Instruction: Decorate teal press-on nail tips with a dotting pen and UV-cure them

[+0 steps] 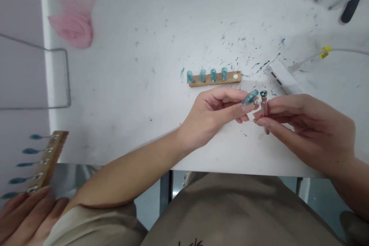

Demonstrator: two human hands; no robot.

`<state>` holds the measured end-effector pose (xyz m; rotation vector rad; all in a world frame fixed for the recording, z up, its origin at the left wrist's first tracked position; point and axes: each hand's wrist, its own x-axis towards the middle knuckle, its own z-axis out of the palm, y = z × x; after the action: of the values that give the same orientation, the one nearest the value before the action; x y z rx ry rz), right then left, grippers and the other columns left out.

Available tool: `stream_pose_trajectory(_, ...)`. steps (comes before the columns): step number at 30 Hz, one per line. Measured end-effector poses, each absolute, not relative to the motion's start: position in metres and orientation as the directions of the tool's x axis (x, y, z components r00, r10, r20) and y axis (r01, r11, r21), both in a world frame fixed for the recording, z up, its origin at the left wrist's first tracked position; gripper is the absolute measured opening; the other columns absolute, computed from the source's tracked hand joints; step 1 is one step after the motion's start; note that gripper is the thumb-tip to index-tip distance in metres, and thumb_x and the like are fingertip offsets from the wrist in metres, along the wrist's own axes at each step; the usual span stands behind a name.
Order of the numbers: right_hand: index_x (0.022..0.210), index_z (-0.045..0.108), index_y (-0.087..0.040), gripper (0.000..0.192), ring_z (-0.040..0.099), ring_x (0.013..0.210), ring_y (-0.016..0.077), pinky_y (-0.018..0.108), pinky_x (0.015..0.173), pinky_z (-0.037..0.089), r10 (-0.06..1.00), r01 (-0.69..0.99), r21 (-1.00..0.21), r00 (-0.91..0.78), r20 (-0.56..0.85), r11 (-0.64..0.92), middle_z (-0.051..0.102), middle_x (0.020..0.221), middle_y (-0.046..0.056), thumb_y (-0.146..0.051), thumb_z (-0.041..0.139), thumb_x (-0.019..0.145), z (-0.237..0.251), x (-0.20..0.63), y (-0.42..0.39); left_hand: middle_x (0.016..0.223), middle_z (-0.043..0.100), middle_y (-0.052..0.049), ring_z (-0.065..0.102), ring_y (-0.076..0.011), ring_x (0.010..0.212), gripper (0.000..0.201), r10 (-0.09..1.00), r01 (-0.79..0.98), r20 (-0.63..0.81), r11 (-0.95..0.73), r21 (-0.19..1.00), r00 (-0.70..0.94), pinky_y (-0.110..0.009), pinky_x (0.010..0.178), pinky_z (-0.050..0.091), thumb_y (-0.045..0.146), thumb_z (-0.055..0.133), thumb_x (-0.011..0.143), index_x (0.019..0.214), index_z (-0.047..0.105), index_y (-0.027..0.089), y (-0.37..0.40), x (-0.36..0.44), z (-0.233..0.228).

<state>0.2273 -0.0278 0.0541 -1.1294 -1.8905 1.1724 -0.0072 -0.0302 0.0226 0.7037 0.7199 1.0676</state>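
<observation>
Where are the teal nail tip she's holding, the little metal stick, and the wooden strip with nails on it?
teal nail tip (250, 97), head view, middle of its glossy surface.
metal stick (264, 108), head view, upper shaft below its round head.
wooden strip (230, 78), head view, bare wood near its right end.

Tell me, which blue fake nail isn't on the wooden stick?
The teal nail tip pinched in the left hand. The other four stand in a row on the wooden strip on the table.

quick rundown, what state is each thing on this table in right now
left hand: pinching a teal nail tip
right hand: gripping a small metal holder, upright
wooden strip: flat on table, four teal tips standing on it
pink cloth: crumpled
white table: speckled with teal paint
</observation>
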Motion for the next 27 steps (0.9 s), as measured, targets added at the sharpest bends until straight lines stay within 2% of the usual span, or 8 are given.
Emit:
stream_pose_trajectory(12, 0.125, 0.08, -0.032, 0.021, 0.086, 0.101, 0.0104, 0.018, 0.089, 0.075, 0.905, 0.34, -0.913, -0.42, 0.066, 0.225, 0.086, 0.116, -0.005, -0.024, 0.082, 0.105, 0.0562, 0.2271, -0.0273, 0.091, 0.087, 0.001, 0.077, -0.0091, 0.076, 0.02, 0.933, -0.492, -0.188, 0.324, 0.808, 0.307, -0.022, 0.076, 0.065, 0.036, 0.106, 0.087, 0.095, 0.091, 0.025, -0.0299, -0.0071, 0.0232)
stream_pose_trajectory(18, 0.126, 0.08, -0.033, 0.022, 0.087, 0.102, 0.0142, 0.025, 0.089, 0.078, 0.905, 0.339, -0.917, -0.421, 0.053, 0.211, 0.086, 0.116, -0.004, -0.024, 0.081, 0.105, 0.0543, 0.2269, -0.0295, 0.089, 0.087, 0.003, 0.077, -0.0071, 0.076, 0.012, 0.935, -0.517, -0.16, 0.311, 0.797, 0.316, -0.019, 0.077, 0.065, 0.028, 0.103, 0.09, 0.096, 0.093, 0.028, -0.0294, -0.0077, 0.0224)
stream_pose_trajectory(22, 0.124, 0.082, -0.032, 0.021, 0.087, 0.1, 0.0166, 0.03, 0.089, 0.079, 0.915, 0.346, -0.921, -0.401, 0.03, 0.181, 0.086, 0.115, -0.002, -0.025, 0.083, 0.104, 0.055, 0.2265, -0.0301, 0.089, 0.087, 0.002, 0.076, -0.0078, 0.075, 0.014, 0.937, -0.51, -0.166, 0.31, 0.803, 0.308, -0.02, 0.076, 0.065, 0.029, 0.104, 0.089, 0.095, 0.092, 0.026, -0.0291, -0.0074, 0.0231)
stream_pose_trajectory(27, 0.123, 0.082, -0.031, 0.019, 0.086, 0.097, 0.0152, 0.028, 0.089, 0.079, 0.918, 0.354, -0.917, -0.395, 0.035, 0.187, 0.086, 0.113, -0.002, -0.027, 0.083, 0.105, 0.0565, 0.2264, -0.0287, 0.088, 0.086, 0.002, 0.076, -0.0076, 0.074, 0.013, 0.94, -0.5, -0.151, 0.293, 0.815, 0.306, -0.019, 0.076, 0.065, 0.03, 0.104, 0.089, 0.096, 0.093, 0.026, -0.0285, -0.0076, 0.0228)
